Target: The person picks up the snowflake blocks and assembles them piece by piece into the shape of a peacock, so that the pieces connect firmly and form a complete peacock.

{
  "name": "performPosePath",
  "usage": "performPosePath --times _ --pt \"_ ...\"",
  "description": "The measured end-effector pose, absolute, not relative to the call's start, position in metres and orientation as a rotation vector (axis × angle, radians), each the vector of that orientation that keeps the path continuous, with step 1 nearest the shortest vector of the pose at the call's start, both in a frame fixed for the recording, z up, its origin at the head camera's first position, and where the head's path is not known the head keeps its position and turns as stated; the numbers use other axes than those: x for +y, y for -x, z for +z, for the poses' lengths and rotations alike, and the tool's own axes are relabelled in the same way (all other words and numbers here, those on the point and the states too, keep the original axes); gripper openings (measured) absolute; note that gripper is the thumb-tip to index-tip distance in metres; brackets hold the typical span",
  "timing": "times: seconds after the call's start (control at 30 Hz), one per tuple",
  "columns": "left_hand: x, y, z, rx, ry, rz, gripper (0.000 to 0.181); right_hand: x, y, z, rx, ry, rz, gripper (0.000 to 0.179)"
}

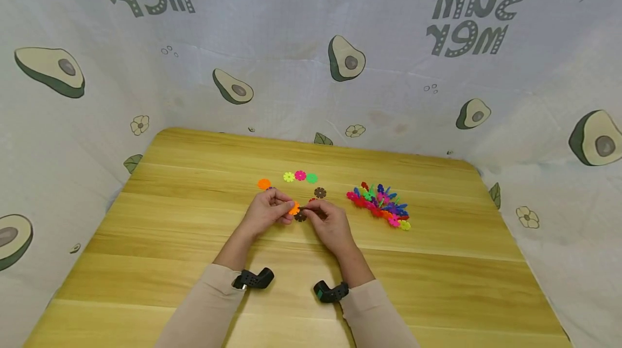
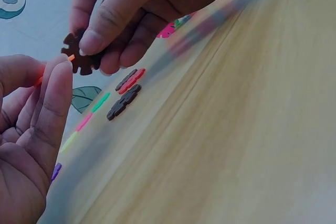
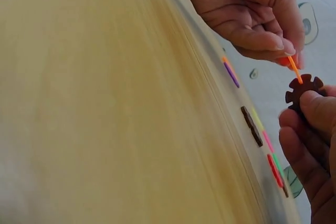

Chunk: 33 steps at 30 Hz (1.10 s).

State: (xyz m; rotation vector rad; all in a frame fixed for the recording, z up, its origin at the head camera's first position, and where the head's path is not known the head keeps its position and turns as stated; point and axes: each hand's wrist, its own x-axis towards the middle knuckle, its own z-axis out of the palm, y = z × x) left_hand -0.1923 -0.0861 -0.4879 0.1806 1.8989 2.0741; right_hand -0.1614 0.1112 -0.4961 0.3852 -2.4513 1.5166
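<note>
My left hand pinches an orange notched flower-shaped disc between thumb and fingers. A dark brown notched disc is pinched by my right hand. The two discs meet edge to edge, set crosswise, with the orange rim at a notch of the brown disc; how deep it sits I cannot tell. Beneath the hands lies another brown disc on the table. A red disc lies beyond it, partly hidden by my right hand in the head view.
Farther back on the wooden table lie yellow, pink and green discs in a row. A brown disc is right of them, an orange disc left. Colourful discs form a pile at right.
</note>
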Motion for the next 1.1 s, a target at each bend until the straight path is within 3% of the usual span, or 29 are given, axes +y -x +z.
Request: performPosePath --times 1.1 --pt "-0.085 0.193 -0.4889 1.896 -0.196 2.061 0.024 0.1106 0.1623 -0.4982 -2.461 -0.364 1.509 0.008"
